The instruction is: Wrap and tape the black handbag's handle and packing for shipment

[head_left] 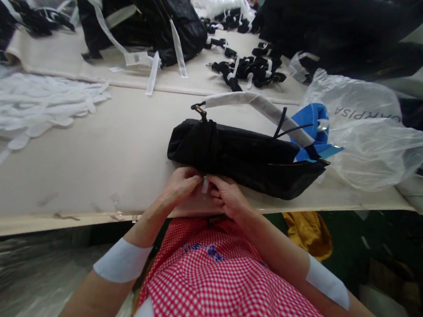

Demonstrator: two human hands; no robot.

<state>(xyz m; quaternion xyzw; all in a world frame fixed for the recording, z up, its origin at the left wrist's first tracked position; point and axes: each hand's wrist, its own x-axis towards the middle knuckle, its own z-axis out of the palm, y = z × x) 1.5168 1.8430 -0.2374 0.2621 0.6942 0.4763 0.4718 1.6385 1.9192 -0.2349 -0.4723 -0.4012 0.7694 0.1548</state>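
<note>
A black handbag (240, 148) lies on its side at the table's near edge, its handle (258, 105) partly wrapped in whitish material. My left hand (182, 185) is closed in a pinch by the bag's lower left side; what its fingertips hold is hidden. Facing it, my right hand (228, 194) pinches at a small pale tab (205, 185) with a shiny top end. The tab hangs between the two thumbs, close against the bag. Blue material (311, 124) shows behind the bag's right end.
A clear printed plastic bag (362, 134) lies to the right. White strips (30, 103) are heaped at left. Black straps (251, 70) and a larger black bag (146, 20) sit farther back. A dark pile (339, 11) fills the back right.
</note>
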